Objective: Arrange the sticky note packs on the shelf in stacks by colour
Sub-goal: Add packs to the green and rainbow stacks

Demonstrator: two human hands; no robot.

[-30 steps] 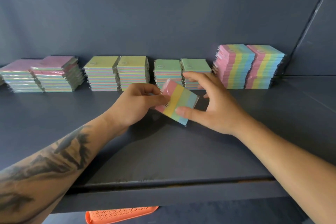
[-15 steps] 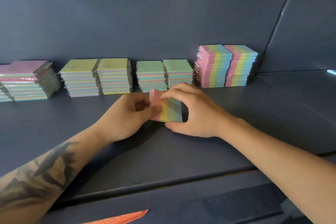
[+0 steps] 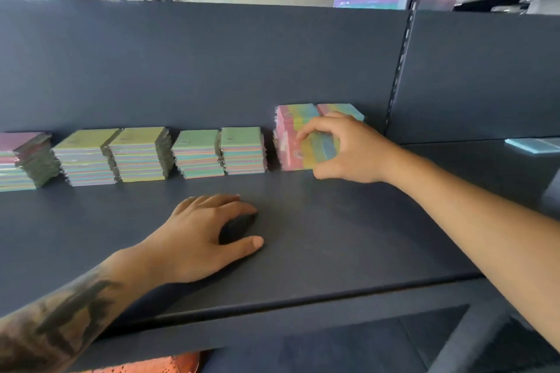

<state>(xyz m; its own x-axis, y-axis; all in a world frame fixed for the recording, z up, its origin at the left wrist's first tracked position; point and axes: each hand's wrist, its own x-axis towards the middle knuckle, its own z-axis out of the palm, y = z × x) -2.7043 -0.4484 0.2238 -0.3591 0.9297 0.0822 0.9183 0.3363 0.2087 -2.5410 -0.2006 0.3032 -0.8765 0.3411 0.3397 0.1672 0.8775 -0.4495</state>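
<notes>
My right hand point(image 3: 348, 150) pinches a striped pack point(image 3: 315, 152) against the striped stacks point(image 3: 291, 130). Left hand point(image 3: 201, 239) rests flat and released on the shelf point(image 3: 333, 236). Next, I judge: seat it squarely on top.

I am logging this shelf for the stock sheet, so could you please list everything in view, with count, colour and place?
Pink-topped stack: one visible, cut by the frame edge, far left of the shelf.
Yellow-green-topped stacks: two, side by side, left of centre.
Green-topped stacks: two, side by side, centre.
Rainbow-striped stacks: two, pink to blue stripes, right end against the back panel.
Striped pack: one, upright before the rainbow-striped stacks.
Shelf: one, dark grey.
Blue item: one, neighbouring bay at right; unclear what it is.
Orange item: one, below the shelf.
Left hand: flat on the shelf, holding nothing.
Right hand: pinches the striped pack.
</notes>
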